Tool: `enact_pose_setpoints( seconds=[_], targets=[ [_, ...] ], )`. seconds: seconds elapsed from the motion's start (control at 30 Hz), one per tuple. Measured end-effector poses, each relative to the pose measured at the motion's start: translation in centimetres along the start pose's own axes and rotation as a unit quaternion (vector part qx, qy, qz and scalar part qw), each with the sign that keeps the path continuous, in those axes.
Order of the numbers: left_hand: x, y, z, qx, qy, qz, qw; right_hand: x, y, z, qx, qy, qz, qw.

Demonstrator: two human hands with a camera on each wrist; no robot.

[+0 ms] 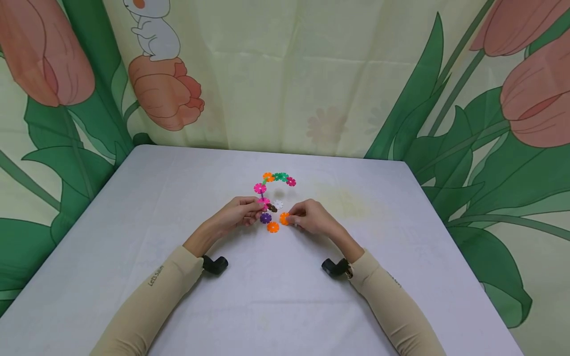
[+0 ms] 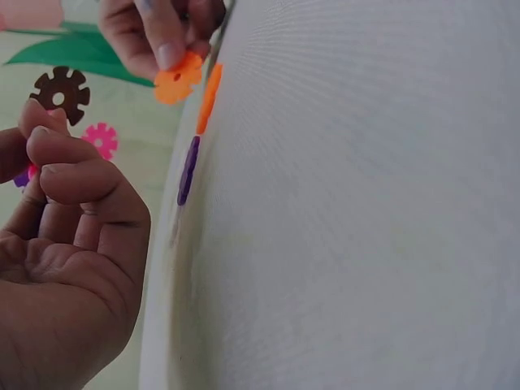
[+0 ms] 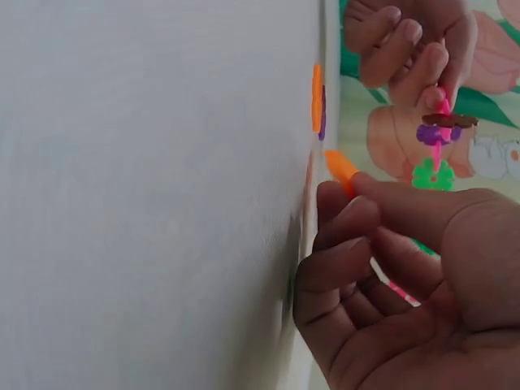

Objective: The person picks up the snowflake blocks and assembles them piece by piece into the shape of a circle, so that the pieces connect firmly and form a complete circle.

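Two beige sleeves (image 1: 147,306) reach in from the near edge, each with a black wrist device (image 1: 215,265) at its cuff, over a table (image 1: 276,316) covered in pale cloth. Just beyond the cuffs, an orange notched disc (image 1: 273,227) lies on the cloth, with a purple disc (image 1: 265,218) just beside it, a little farther off and to the left. Past that loose orange one, the right hand (image 1: 313,216) pinches a second orange disc (image 1: 284,218) between thumb and forefinger, its other fingers curled in. Across from it, the left hand (image 1: 237,213) has its thumb and fingertips closed on a pink disc (image 1: 263,202), part of a linked chain of such pieces. A brown disc (image 1: 272,208) sits close by those fingertips, and a white disc (image 1: 278,204) shows next to it; whether that white one is joined on, I cannot tell. Farther out, the chain curves through another pink disc (image 1: 260,188), an orange piece (image 1: 268,176) and green pieces (image 1: 281,176) to a crimson disc (image 1: 291,181) at its end. Behind the table hangs a pale yellow curtain (image 1: 276,89) printed with tulips and a white rabbit (image 1: 157,39).
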State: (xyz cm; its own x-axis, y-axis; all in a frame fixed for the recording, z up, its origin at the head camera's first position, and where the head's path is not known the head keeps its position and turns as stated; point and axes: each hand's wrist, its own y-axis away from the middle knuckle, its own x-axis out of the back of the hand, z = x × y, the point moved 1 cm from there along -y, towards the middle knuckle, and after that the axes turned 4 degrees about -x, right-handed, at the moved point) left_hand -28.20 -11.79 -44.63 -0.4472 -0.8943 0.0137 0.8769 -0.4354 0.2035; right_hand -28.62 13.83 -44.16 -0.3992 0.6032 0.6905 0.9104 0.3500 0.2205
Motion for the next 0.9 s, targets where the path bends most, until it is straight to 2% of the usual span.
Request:
enact_pose_setpoints(
  seconds=[0.2,0.37,0.7,0.9],
  targets=[
    [0.0,0.0,0.0,-0.006,-0.011,-0.005,0.9999,0.6,0.2,0.1,-0.004,-0.06,-0.009,0.9982],
    [0.0,0.0,0.0,-0.007,-0.001,-0.005,1.0,0.9,0.3,-0.1,0.003,-0.106,-0.024,0.9941],
    [0.1,-0.2,-0.1,-0.002,-0.004,-0.003,1.0,1.6,0.3,-0.4,-0.007,-0.193,-0.037,0.9804],
    [0.0,-0.2,-0.1,-0.002,-0.004,-0.002,1.0,1.9,0.5,-0.7,-0.012,-0.226,-0.065,0.9719]
  ],
)
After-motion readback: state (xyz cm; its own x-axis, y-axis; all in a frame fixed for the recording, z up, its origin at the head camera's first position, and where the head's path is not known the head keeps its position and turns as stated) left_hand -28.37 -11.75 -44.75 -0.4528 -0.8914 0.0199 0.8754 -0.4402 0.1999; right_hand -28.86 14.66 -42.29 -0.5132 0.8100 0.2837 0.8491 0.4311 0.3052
